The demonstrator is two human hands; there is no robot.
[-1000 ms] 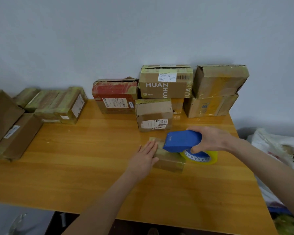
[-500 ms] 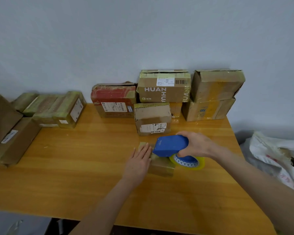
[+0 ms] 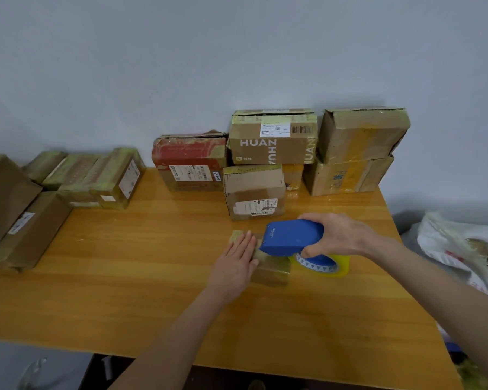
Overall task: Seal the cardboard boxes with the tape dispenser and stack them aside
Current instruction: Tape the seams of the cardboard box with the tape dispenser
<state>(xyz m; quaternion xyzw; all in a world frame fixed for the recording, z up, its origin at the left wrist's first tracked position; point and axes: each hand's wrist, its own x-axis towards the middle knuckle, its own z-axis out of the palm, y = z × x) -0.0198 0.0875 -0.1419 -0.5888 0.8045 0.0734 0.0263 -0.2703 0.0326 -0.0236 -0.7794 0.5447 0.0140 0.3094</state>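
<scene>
A small flat cardboard box (image 3: 271, 270) lies on the wooden table (image 3: 141, 277), right of centre. My left hand (image 3: 234, 264) presses flat on its left part, fingers straight. My right hand (image 3: 340, 235) grips the blue tape dispenser (image 3: 289, 237), whose front edge sits on the box top just right of my left fingers. The yellow tape roll (image 3: 326, 264) hangs under the dispenser, beside the box's right end.
Taped boxes stand along the wall: a red one (image 3: 190, 161), a HUAN box (image 3: 273, 139) on others, two stacked at right (image 3: 355, 153), one in front (image 3: 254, 192). More boxes lie at the left (image 3: 96, 178), (image 3: 14, 209). A white sack (image 3: 462, 249) sits off the table's right edge.
The dispenser and my right hand slid left along the small box toward my left fingers. My left hand stayed pressed on the box.
</scene>
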